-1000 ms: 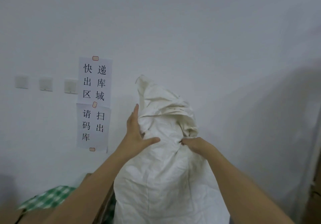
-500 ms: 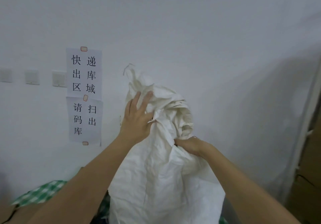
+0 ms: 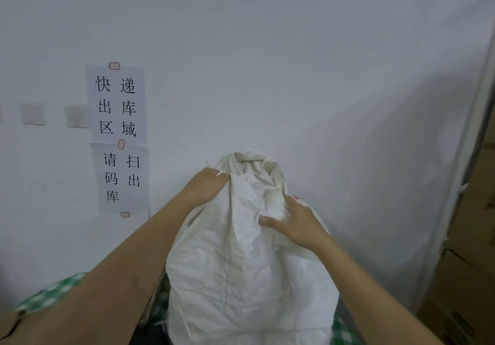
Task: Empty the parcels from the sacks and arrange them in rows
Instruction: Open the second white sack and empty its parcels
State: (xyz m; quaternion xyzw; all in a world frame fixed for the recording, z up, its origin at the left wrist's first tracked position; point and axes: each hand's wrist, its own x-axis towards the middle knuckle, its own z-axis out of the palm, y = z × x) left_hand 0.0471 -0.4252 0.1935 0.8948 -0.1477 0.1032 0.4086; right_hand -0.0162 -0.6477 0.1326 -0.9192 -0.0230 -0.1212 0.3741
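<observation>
A white woven sack (image 3: 249,272) stands upright in front of me, bulging full, its bunched neck reaching up against the white wall (image 3: 294,63). My left hand (image 3: 205,188) grips the gathered fabric on the left side of the neck, fingers curled into the folds near the top. My right hand (image 3: 294,221) lies on the right side a little lower, thumb and fingers spread and pressing into the crumpled cloth; I cannot tell for sure whether it pinches a fold or only pushes against it. The mouth of the sack is folded and rolled in on itself, and I see none of the parcels inside. A small red mark (image 3: 296,196) shows on the sack just above my right hand.

On the wall to the left hang two taped paper signs (image 3: 117,138) with black Chinese characters, one above the other, and beside them two white wall switches (image 3: 55,114). Green-and-white checked cloth (image 3: 51,295) shows low on the left, under my left forearm, and again at the sack's lower right. Brown cardboard boxes (image 3: 466,264) stand stacked at the right edge.
</observation>
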